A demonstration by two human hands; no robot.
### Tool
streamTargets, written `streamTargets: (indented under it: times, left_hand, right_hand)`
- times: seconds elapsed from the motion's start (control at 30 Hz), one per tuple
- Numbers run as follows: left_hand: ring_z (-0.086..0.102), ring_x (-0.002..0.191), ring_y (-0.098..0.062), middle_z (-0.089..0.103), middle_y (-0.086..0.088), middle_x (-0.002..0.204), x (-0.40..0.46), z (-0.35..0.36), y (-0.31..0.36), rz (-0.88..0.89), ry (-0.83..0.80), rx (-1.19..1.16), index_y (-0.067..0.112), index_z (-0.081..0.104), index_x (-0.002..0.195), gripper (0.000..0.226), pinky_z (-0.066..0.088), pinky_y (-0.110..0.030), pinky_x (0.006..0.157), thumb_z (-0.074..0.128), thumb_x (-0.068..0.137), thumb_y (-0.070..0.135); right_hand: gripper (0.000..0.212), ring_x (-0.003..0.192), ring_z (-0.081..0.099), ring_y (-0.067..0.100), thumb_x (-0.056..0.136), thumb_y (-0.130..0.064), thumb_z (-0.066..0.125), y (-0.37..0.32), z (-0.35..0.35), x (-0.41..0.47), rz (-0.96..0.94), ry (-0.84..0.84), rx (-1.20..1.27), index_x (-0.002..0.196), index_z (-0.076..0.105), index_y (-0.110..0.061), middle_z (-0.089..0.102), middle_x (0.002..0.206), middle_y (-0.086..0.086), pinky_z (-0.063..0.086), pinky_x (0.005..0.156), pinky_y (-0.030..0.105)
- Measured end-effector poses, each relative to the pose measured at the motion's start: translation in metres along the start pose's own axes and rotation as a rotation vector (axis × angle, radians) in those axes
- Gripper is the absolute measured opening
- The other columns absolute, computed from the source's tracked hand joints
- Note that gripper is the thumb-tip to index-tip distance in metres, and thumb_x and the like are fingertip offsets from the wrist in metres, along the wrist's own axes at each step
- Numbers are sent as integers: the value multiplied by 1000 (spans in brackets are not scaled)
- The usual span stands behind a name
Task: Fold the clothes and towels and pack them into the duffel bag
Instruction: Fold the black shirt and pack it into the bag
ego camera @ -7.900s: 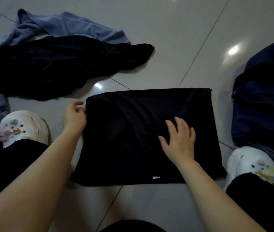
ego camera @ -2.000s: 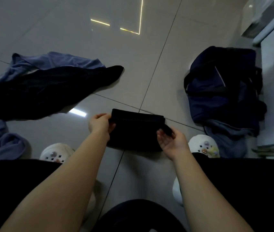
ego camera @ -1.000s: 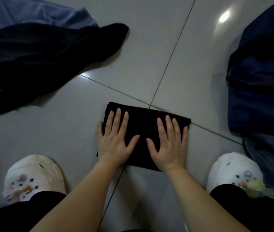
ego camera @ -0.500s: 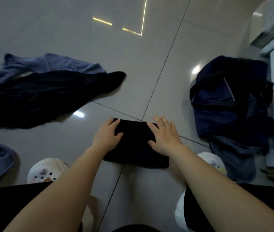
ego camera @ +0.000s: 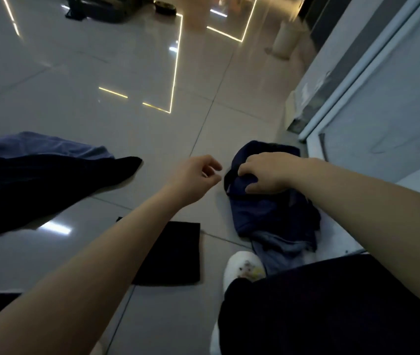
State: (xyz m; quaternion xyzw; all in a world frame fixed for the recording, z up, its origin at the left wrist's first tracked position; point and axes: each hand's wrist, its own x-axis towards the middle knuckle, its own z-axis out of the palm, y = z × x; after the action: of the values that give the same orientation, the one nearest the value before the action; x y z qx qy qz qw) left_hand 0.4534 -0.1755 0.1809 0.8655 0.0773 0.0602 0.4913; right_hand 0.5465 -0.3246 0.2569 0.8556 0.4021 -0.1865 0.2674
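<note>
Head view: right hand (ego camera: 268, 172) grips the navy fabric duffel bag (ego camera: 268, 208) at its top edge, left hand (ego camera: 193, 179) loosely curled, holding nothing. Folded black cloth rectangle (ego camera: 175, 254) lies flat on the glossy tiled floor (ego camera: 101, 124), under the left forearm.

The right hand (ego camera: 268, 172) is gripping the dark blue fabric at the top of the duffel bag (ego camera: 262, 213), which is slumping on the tiled floor (ego camera: 101, 73) beside a pale wall panel (ego camera: 383, 111). The left hand (ego camera: 196, 178) is hovering just beside the bag with fingers loosely curled, holding nothing. A folded black garment (ego camera: 175, 254) is lying flat on the floor under the left forearm. To the left, a black garment (ego camera: 37, 190) is sprawling unfolded, partly covering a blue towel (ego camera: 45, 147). A white shoe (ego camera: 244, 270) is showing near the bag.
</note>
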Motion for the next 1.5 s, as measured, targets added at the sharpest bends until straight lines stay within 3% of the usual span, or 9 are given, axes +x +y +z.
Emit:
streamTargets:
  times: [0.3, 0.4, 0.7, 0.9, 1.03, 1.2, 1.37, 1.43, 1.5]
  left_hand:
    - [65, 77, -22, 62, 7, 74, 39, 29, 5, -48, 12, -59, 23, 62, 86, 6, 55, -36, 73, 61, 90, 20]
    - [59, 72, -13, 56, 14, 71, 57, 59, -17, -67, -8, 13, 24, 63, 88, 5, 47, -18, 65, 60, 91, 22]
    - [63, 82, -10, 68, 5, 87, 85, 136, -124, -285, -98, -5, 21, 66, 99, 11, 45, -17, 68, 58, 93, 25]
    - [63, 77, -9, 65, 10, 79, 104, 165, -144, -304, 35, -126, 26, 61, 95, 4, 52, -32, 75, 59, 93, 23]
    - [59, 82, -11, 59, 13, 90, 112, 174, -134, -30, 133, -35, 19, 66, 102, 22, 51, -31, 71, 51, 90, 30]
    - [54, 111, -24, 64, 6, 119, 111, 175, -138, 225, -102, 250, 24, 67, 113, 38, 46, -39, 92, 42, 89, 39]
    - [18, 142, -27, 18, 12, 156, 103, 184, -140, 16, -386, 560, 36, 27, 148, 59, 21, -43, 114, 39, 93, 54]
    - [15, 143, -26, 12, 13, 157, 98, 185, -141, -1, -368, 603, 36, 15, 150, 68, 17, -44, 117, 47, 91, 49]
    - [15, 143, -26, 8, 14, 159, 90, 183, -148, -29, -352, 623, 36, 10, 151, 75, 17, -44, 116, 51, 89, 50]
  right_hand:
    - [36, 106, 53, 21, 93, -39, 54, 71, 79, 10, 279, 129, 486, 126, 53, -22, 53, 121, 2, 43, 83, 32]
    - [30, 98, 55, 21, 95, -33, 55, 73, 139, 43, 456, 304, 826, 120, 54, -16, 60, 112, 4, 44, 77, 32]
    - [86, 124, 47, 34, 86, -28, 70, 71, 253, 148, 899, 215, 1503, 153, 15, -20, 42, 146, 12, 43, 101, 43]
    - [61, 118, 54, 26, 91, -13, 58, 23, 249, 154, 746, 304, 1427, 146, 34, -22, 56, 133, 7, 44, 93, 32]
    - [58, 120, 55, 22, 88, -27, 65, -23, 234, 141, 522, 180, 1405, 142, 42, -27, 60, 131, 1, 45, 90, 28]
    - [23, 90, 65, 13, 82, -29, 69, -35, 229, 132, 344, 71, 1524, 104, 64, -26, 71, 95, -5, 53, 77, 32]
    - [62, 131, 45, 19, 87, -54, 23, 18, 252, 134, 213, 230, 593, 131, 57, -26, 59, 131, -7, 19, 112, 50]
    - [68, 133, 42, 21, 88, -59, 13, 36, 266, 136, 227, 139, 284, 128, 59, -30, 64, 123, -8, -4, 110, 63]
    - [65, 117, 56, 24, 90, -60, 19, 50, 276, 126, 306, 141, 218, 115, 68, -26, 73, 96, -4, 1, 109, 65]
